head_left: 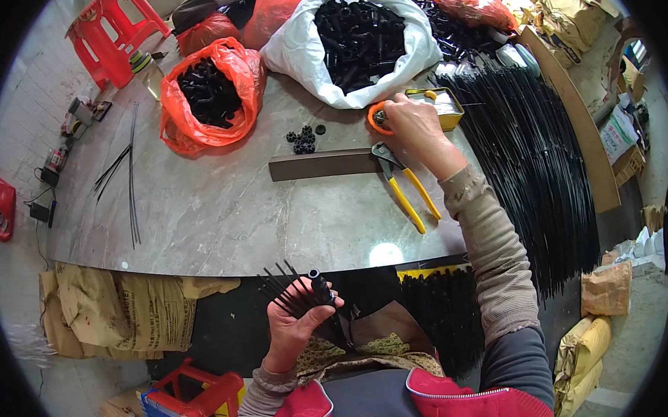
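My left hand [299, 319], low in front of my body, is closed around a short black tube [318, 282] with an open round end. Several thin black rods [282, 284] fan out from the same grip. Across the table, my right hand [416, 130] is bent over a small orange-rimmed round container [375, 117] holding small dark pieces. Its fingers are curled together, and whatever they pinch is hidden. Below that hand lie pliers [404, 183] with yellow handles, their jaws over the end of a dark flat bar [325, 165]. Small black round parts [302, 140] sit beside the bar.
A white sack [289, 39] and an orange-red bag [177, 127], both filled with black parts, stand on the grey table [207, 210]. A yellow tin [450, 113] is beside my right hand. Long black rods [530, 165] cover the right side. Loose rods [132, 177] lie left.
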Demonstrator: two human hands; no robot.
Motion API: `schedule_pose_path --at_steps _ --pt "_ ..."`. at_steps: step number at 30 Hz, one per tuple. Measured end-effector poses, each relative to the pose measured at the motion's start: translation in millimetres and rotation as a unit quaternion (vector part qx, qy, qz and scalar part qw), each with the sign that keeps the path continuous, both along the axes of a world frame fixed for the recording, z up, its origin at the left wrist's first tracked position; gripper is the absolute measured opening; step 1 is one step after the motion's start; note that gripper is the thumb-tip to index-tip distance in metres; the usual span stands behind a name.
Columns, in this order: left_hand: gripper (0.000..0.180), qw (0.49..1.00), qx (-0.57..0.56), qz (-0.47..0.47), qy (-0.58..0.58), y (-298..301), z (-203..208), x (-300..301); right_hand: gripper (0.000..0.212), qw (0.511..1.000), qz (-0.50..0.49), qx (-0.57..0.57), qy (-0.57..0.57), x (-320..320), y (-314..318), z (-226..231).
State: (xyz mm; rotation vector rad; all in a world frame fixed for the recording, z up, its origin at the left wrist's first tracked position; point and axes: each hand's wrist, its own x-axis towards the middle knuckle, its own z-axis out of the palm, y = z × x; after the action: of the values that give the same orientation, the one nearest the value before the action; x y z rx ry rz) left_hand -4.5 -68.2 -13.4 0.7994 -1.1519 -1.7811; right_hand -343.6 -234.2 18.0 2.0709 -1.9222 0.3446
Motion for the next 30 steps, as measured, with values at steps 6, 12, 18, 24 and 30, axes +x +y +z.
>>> schedule_pose_path --at_steps 6,12,18,24,30 --pt "0.027 1.000 0.003 0.009 0.010 -1 -4 1 0.024 0.997 0.014 0.068 0.041 6 -16 -4" --pt "0.029 1.000 -0.013 0.017 0.000 2 -2 4 0.015 1.000 0.000 -0.004 -0.015 5 -8 -3" --pt "0.030 1.000 -0.019 0.016 0.010 10 -1 4 0.015 0.967 0.051 -0.102 -0.229 -11 0 -10" --pt "0.029 1.000 -0.016 0.012 0.012 15 3 7 0.014 0.627 0.120 0.060 -0.767 6 50 11" --pt "0.027 1.000 -0.013 0.009 0.015 20 8 3 0.009 0.459 0.188 0.084 -0.864 30 95 9"
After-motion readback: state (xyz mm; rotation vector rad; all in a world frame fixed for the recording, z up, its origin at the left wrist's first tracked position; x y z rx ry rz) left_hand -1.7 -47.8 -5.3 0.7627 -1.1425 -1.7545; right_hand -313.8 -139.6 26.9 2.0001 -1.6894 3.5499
